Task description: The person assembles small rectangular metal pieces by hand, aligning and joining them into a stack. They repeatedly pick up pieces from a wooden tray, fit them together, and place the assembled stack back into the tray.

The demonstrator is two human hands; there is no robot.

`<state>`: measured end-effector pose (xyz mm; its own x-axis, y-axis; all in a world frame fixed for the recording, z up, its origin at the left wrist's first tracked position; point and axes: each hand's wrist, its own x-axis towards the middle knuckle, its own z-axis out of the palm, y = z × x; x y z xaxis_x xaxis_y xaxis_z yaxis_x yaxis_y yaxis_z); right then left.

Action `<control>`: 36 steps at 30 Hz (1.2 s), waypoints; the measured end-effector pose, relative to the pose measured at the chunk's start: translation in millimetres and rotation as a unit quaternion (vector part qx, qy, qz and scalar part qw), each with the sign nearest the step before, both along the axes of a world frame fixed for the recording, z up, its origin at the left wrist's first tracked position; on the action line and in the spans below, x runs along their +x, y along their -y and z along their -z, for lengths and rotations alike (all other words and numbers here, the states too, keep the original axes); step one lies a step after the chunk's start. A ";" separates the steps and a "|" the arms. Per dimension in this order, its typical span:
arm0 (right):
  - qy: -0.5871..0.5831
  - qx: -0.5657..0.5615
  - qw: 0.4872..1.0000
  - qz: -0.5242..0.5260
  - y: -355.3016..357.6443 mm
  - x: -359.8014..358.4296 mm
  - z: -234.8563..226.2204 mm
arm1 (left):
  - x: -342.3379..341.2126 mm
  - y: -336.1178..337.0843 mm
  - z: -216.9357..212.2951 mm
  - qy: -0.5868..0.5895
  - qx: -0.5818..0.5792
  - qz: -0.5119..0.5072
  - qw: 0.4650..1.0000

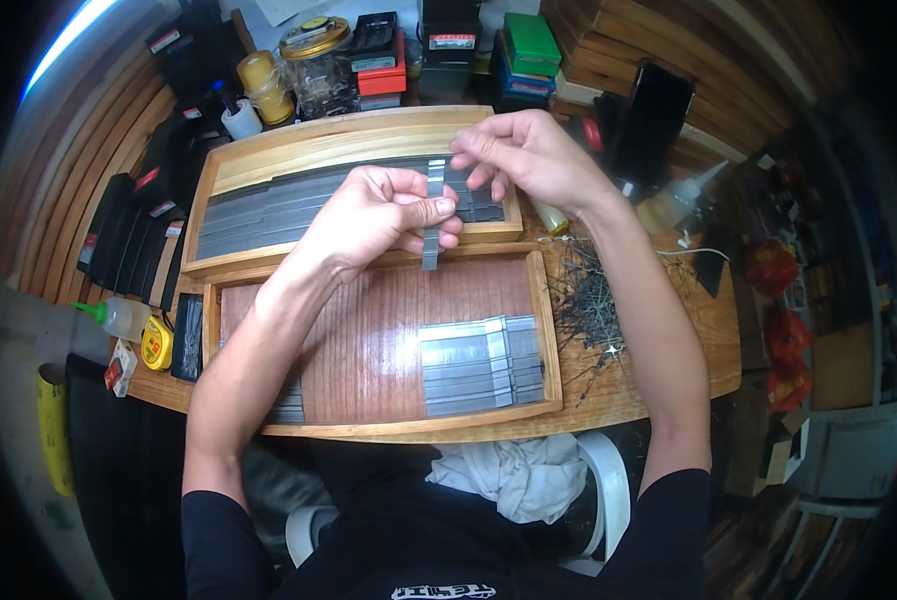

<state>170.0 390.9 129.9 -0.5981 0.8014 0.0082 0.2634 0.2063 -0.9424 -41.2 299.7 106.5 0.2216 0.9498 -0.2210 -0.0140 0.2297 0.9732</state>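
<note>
My left hand (pixel 384 215) is closed, with a narrow flat grey strip (pixel 432 250) pinched upright between thumb and fingers. The strip has shiny bands near its upper end. To the right of that end, my right hand (pixel 524 155) is raised with thumb and forefinger pressed together. Whatever lies between those fingertips, if anything, is too small to make out. Both hands hover over a wooden tray (pixel 319 258) filled with rows of dark grey strips (pixel 279 215). Nearer to me, a second wooden tray (pixel 409 430) holds a stack of similar grey strips (pixel 459 375) at its right side.
A tangle of thin dark wires (pixel 594 300) lies right of the near tray. Behind the trays stand a gold-lidded jar (pixel 319 75), a red box (pixel 384 75) and a green box (pixel 531 45). At left are a yellow tape measure (pixel 157 342) and a squeeze bottle (pixel 124 318).
</note>
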 end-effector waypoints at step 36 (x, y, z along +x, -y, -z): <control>-0.067 0.052 0.981 0.176 -18.2 -28.2 -4.3 | 9.2 -18.7 18.6 -0.028 0.142 -0.120 0.982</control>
